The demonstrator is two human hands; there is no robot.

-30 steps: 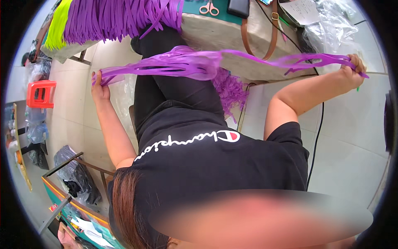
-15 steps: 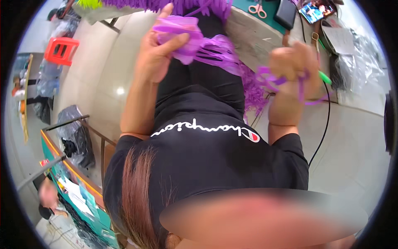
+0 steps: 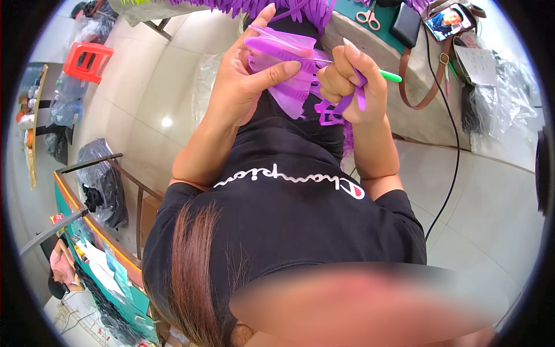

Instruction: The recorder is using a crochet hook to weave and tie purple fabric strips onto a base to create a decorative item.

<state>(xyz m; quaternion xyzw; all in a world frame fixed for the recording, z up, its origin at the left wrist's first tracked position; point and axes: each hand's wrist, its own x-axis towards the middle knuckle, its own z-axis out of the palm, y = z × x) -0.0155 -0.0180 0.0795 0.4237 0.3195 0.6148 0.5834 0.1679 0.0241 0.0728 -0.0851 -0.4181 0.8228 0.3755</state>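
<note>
Pinched between the thumb and fingers of my left hand [image 3: 234, 87] is a sheer purple fabric piece [image 3: 283, 49] with a thicker band along it. My right hand [image 3: 361, 95] is closed around a thin metal-shafted tool with a green handle [image 3: 391, 76]. Its shaft reaches left to the fabric by my left thumb; whether the tip goes through cannot be made out. Narrow purple strips [image 3: 330, 113] hang from my right fingers. Both hands are close together above my lap, where more cut purple fabric shows partly behind them.
Along the far table lie purple fringed material [image 3: 248, 7], scissors [image 3: 368, 19], a black case [image 3: 406, 26] and a phone [image 3: 448, 23]. A brown strap [image 3: 407, 87] hangs over its edge. A red stool [image 3: 88, 62] stands left; another person [image 3: 63, 266] is at the lower left.
My right hand has moved left and up, bringing the tool's metal shaft to the fabric. My left hand has shifted slightly right, still gripping the purple piece.
</note>
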